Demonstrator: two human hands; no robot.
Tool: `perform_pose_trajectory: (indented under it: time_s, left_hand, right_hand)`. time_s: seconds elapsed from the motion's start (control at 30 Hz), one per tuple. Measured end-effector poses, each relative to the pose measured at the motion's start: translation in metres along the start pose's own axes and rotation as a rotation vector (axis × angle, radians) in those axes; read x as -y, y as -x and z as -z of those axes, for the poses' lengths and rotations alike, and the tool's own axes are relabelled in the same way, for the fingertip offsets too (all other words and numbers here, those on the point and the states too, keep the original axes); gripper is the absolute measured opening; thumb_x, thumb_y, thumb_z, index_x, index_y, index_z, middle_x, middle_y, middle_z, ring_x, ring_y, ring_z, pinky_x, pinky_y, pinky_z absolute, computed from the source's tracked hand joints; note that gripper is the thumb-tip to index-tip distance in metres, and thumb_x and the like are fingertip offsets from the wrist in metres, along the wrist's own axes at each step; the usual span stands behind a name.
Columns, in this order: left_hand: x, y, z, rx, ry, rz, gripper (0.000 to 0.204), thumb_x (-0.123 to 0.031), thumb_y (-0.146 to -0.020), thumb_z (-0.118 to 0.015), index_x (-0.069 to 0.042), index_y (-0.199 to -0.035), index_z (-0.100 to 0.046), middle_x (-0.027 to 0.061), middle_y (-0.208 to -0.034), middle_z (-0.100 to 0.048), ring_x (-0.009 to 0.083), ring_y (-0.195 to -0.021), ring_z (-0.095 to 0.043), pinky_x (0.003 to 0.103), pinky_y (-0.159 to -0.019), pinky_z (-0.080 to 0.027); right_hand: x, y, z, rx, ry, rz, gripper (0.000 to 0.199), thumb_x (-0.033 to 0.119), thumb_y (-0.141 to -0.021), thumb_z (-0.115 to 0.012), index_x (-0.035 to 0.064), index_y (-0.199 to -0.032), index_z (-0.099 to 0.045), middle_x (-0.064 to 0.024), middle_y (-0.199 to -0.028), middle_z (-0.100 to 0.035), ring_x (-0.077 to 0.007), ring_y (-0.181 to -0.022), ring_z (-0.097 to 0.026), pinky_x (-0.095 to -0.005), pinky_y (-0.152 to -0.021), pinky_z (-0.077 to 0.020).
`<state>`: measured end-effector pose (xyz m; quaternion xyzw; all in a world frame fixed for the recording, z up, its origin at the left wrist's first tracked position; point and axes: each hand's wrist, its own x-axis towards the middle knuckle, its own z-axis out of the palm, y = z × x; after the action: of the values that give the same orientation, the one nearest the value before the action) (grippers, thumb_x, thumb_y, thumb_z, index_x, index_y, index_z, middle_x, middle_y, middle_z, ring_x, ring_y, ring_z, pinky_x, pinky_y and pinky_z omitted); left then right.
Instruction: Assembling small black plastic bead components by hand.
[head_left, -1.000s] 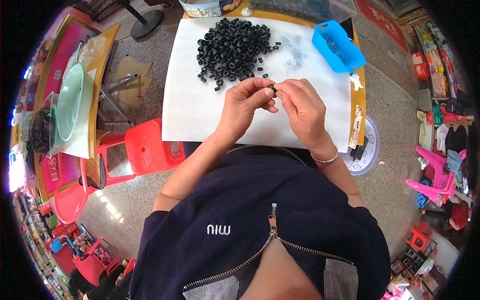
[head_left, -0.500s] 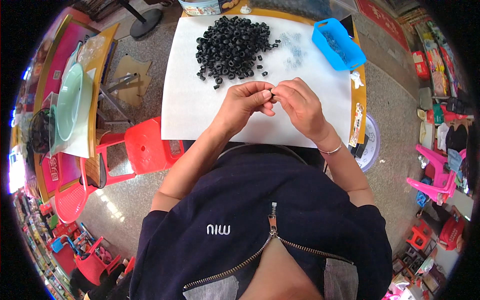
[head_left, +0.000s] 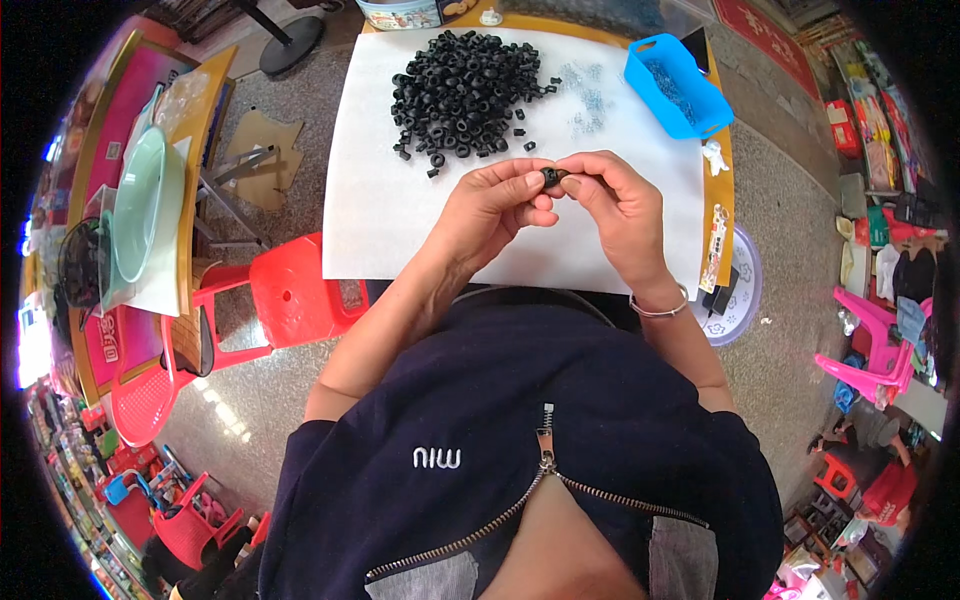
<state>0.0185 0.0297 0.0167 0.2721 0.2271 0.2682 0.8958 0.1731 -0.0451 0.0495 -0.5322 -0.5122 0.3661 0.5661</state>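
Note:
Between my two hands, above the white sheet (head_left: 420, 230), is a small black part (head_left: 549, 177) with a round opening. Thumb and fingers of my left hand (head_left: 495, 203) pinch it from the left. My right hand (head_left: 625, 207) is closed at its other side, thumb and forefinger pressed against the part. Whether a second, smaller piece sits in the right fingertips cannot be made out. Beyond my left hand lies a big heap of similar black ring-like parts (head_left: 465, 95). Small, thin, shiny pieces, perhaps springs (head_left: 588, 95), are scattered to the right of the heap.
A blue plastic basket (head_left: 700, 118) holding more shiny pieces stands at the table's far right corner. A printed tin (head_left: 400, 14) is at the far edge. To the left are a red stool (head_left: 295, 290) and a pale green basin (head_left: 140, 205) on another table.
My right hand has turned and opened out a little to the right, thumb now nearer me. The black part shows more clearly between the fingertips.

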Motion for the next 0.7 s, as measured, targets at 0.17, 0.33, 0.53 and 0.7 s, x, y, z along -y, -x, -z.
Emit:
perform_pose_trajectory:
  time_s: [0.17,0.33,0.53,0.7]
  left_hand:
    - [0.0003,0.0004,0.0017,-0.025,0.061,0.042,0.028,-0.010,-0.090,-0.056,0.007,-0.111,-0.055,0.0125,-0.091,-0.064,0.0131,-0.070,-0.064,0.022,-0.066,-0.057]
    - [-0.0010,0.0015,0.0002,-0.003,0.072,0.045,0.027,-0.010,-0.090,-0.057,0.007,-0.111,-0.055,0.0127,-0.091,-0.064,0.0135,-0.070,-0.064,0.023,-0.066,-0.057]
    - [-0.0011,0.0026,-0.0015,-0.019,0.022,0.019,0.022,-0.007,-0.090,-0.055,0.008,-0.106,-0.057,0.0139,-0.090,-0.065,0.0155,-0.070,-0.065,0.025,-0.068,-0.057]
    - [-0.0011,0.0038,-0.0059,-0.087,-0.127,-0.048,0.020,-0.008,-0.089,-0.058,0.006,-0.104,-0.058,0.0129,-0.089,-0.065,0.0157,-0.070,-0.064,0.027,-0.068,-0.057]
  right_hand:
    - [0.0021,0.0003,0.0024,-0.017,0.078,0.014,0.013,0.000,-0.086,-0.057,-0.0010,-0.097,-0.064,-0.0057,-0.090,-0.064,-0.0102,-0.082,-0.060,-0.0228,-0.073,-0.0486]
    - [0.0014,0.0006,0.0050,-0.011,0.130,0.030,0.012,0.001,-0.086,-0.058,-0.0014,-0.096,-0.064,-0.0053,-0.089,-0.064,-0.0100,-0.080,-0.059,-0.0228,-0.071,-0.0478]
    - [0.0002,-0.0009,0.0041,0.005,0.177,0.070,0.013,0.000,-0.086,-0.058,-0.0009,-0.097,-0.064,-0.0063,-0.088,-0.064,-0.0109,-0.079,-0.060,-0.0230,-0.070,-0.0479]
    - [0.0032,-0.0018,0.0013,0.021,0.295,0.146,0.013,-0.002,-0.084,-0.058,0.0001,-0.095,-0.064,-0.0082,-0.086,-0.063,-0.0147,-0.077,-0.062,-0.0253,-0.068,-0.0495]
